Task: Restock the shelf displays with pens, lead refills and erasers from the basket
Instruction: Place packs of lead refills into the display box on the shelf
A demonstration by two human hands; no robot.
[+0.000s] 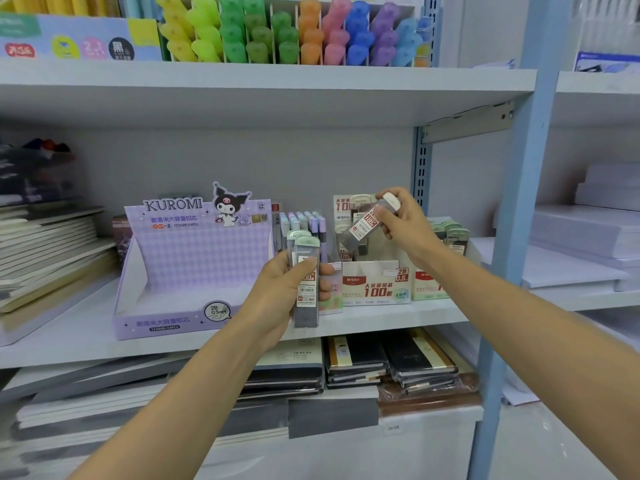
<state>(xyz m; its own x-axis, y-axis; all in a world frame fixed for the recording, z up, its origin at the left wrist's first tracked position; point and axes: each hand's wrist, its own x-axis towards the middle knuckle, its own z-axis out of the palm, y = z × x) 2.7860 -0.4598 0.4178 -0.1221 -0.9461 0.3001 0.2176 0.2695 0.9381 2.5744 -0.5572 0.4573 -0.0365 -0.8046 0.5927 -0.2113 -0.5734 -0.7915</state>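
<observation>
Glossy clear plastic lead refills (306, 285)

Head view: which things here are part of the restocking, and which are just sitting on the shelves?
In the job: left hand holding green-capped lead refills; right hand holding a white-capped lead refill above the white display box; Kuromi display box.
Lying about: highlighters on the upper shelf; notebooks below; paper stacks at right.

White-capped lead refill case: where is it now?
Head view, right of centre: the white-capped refill case is tilted in the right hand, above the white 2B display box.
</observation>
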